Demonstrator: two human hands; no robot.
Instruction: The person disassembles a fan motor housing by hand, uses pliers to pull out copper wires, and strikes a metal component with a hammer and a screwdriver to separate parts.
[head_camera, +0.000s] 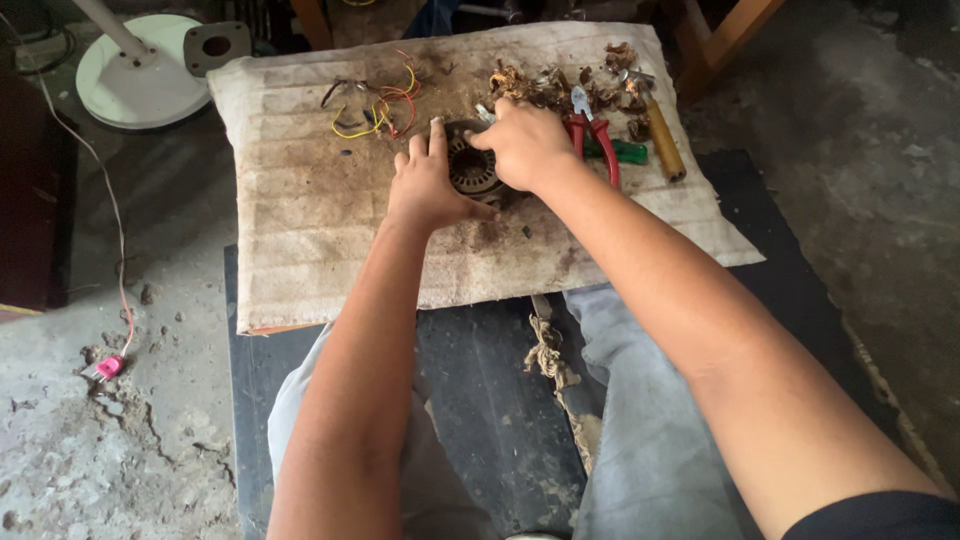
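stator (470, 165): dark grey, ribbed
cloth (320, 220): off-white, brown-stained, faint stripes
pliers (600, 140): red handles
wires (375, 105): yellow, red
screwdriver (628, 152): green
hammer (662, 135): tan handle
plug (109, 367): pink

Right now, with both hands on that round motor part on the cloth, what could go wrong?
The motor stator sits between the left hand and right hand; its slotted metal edges might nick a fingertip. The red-handled pliers and wooden-handled tool lie close beside the right hand, so a sideways move could knock them off the cloth. The loose coloured wires could snag.
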